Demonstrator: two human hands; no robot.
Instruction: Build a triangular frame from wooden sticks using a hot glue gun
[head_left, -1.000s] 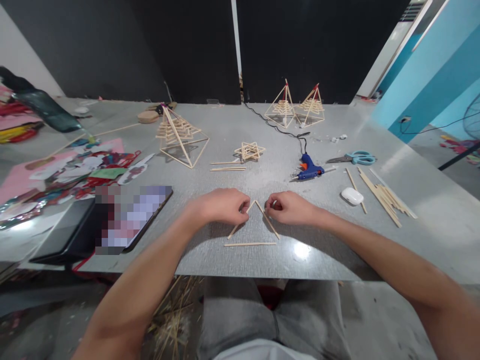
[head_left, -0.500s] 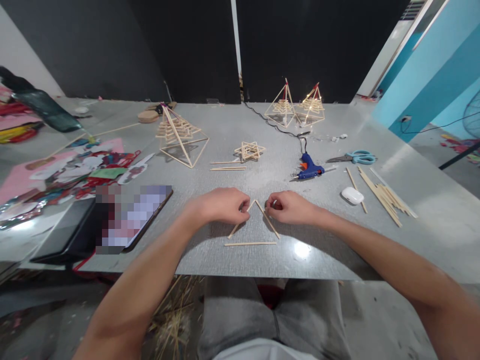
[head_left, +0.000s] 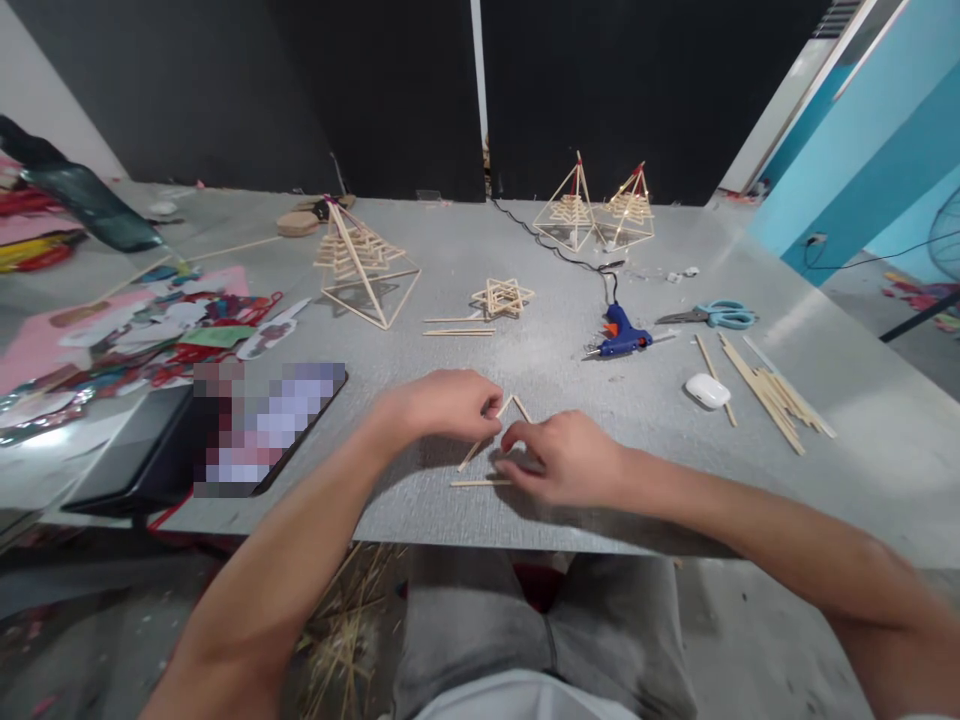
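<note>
Two slim, pale wooden sticks are laid in a peak: the left slanting stick (head_left: 469, 457) and the right slanting stick (head_left: 523, 409) are brought together at the far end. The base stick (head_left: 476, 484) is laid across the near side, its right end hidden, so closed corners cannot be confirmed. By the left hand (head_left: 457, 405), thumb and fingers are drawn together at the left slanting stick; whether it is pinched or only steadied cannot be told. The right hand (head_left: 574, 460) is held with thumb and forefinger parted, over the base stick's right part. Beyond, a layered pale-stick star (head_left: 504, 298) is already assembled, and three tiered stick pyramids are seen standing, one at far left (head_left: 355, 250), two at far right. The blue glue gun (head_left: 626, 340) is left lying beyond the right hand, near the blue-handled scissors (head_left: 727, 315), with spare sticks (head_left: 772, 395) piled at right. All this is carried on a grey, streaked table (head_left: 420, 520), backed by black panels (head_left: 390, 100), with light-blue walls (head_left: 862, 130) seen at far right
</note>
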